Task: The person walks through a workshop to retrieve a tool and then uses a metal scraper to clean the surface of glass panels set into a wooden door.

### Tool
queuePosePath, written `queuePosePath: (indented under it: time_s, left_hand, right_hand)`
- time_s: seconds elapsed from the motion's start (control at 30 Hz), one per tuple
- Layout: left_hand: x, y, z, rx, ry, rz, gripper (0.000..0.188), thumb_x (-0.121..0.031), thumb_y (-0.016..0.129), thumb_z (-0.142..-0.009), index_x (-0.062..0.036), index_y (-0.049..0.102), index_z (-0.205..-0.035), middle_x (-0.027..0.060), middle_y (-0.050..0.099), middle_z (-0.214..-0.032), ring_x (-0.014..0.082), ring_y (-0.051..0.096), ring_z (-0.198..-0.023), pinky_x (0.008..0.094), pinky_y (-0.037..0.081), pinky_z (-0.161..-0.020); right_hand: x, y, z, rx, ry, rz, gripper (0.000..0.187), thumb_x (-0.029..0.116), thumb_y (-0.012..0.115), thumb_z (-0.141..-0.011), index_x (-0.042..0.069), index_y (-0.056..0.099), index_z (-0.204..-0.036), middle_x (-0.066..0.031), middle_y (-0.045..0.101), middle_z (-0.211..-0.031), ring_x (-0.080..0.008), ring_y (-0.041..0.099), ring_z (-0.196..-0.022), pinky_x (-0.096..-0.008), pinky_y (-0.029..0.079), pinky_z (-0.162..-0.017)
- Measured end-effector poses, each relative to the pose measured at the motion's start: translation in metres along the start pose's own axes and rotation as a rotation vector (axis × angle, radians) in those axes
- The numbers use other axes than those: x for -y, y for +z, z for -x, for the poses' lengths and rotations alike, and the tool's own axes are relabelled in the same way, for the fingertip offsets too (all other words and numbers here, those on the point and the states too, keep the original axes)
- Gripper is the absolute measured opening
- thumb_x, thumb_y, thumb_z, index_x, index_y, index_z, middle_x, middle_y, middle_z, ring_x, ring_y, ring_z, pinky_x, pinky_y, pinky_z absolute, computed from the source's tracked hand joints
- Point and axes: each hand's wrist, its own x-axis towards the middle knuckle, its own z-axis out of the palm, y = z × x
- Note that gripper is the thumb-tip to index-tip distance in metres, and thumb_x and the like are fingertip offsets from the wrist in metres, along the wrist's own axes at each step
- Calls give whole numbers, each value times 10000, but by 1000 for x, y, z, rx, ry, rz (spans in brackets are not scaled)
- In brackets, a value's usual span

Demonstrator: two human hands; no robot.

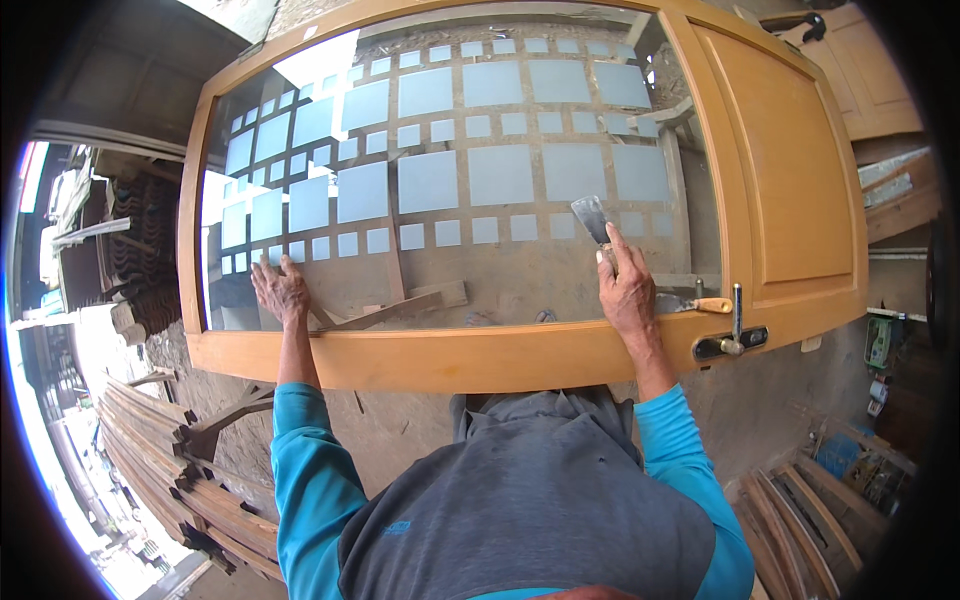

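My right hand (628, 290) is closed around a putty knife (592, 218), whose flat metal blade sticks up past my fingers and lies against the glass pane (500, 270). My left hand (281, 290) holds nothing: it lies flat with fingers spread on the same pane, just above the near rail of the wooden door (450, 358).

The door frame holds the pane, and the pane carries rows of pale frosted squares (500, 172), large and small, beyond both hands. Through the clear parts I see dirt ground and loose wood scraps (400, 308) under the door (they lie below the glass, not on it).

Just right of my right hand a second tool with an orange handle (712, 305) rests at the pane's edge; my hand covers most of its blade. Further right sits the dark lever handle (735, 335) on the solid panel side of the door.

The putty knife's handle is hidden inside my grip. Glare whitens the pane's left end beyond my left hand. Stacked timber (170, 460) lies below and left of that hand, bent by the lens.
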Motion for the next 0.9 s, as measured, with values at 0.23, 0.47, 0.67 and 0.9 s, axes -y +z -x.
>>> queuePosePath:
  time_s: [0.23, 0.47, 0.67, 0.9]
  left_hand:
    - [3, 4, -5, -24, -29, -35, 659, -540, 488, -1033, -178, 441, -1582, 155, 344, -1678, 332, 304, -1553, 472, 243, -1266]
    - [4, 2, -4, -39, -35, -42, 665, -539, 492, -1027, -143, 473, -1561, 156, 358, -1669, 314, 315, -1548, 437, 267, -1262]
    - [12, 6, -10, -32, 9, -48, 693, -526, 460, -1037, -124, 399, -1598, 192, 324, -1677, 357, 287, -1554, 464, 227, -1270]
    - [0, 0, -5, 10, 3, -102, 736, -553, 420, -1028, -113, 365, -1615, 199, 325, -1674, 371, 266, -1554, 516, 221, -1253]
  right_hand:
    - [-21, 2, 19, -31, -54, 12, 484, 189, 667, -997, 139, 573, -1469, -171, 654, -1035, -385, 706, -880, -477, 590, -729]
    - [-14, 5, 21, 10, -97, -16, 537, 140, 689, -974, 131, 551, -1492, -160, 664, -1038, -365, 707, -878, -468, 588, -735]
    - [-4, 4, 21, 16, -120, -21, 552, 136, 695, -971, 122, 541, -1501, -135, 666, -1036, -347, 704, -874, -458, 587, -735]
    - [1, 4, 21, 123, -102, 14, 539, 126, 688, -976, 137, 554, -1498, -139, 667, -1032, -335, 702, -870, -455, 570, -720]
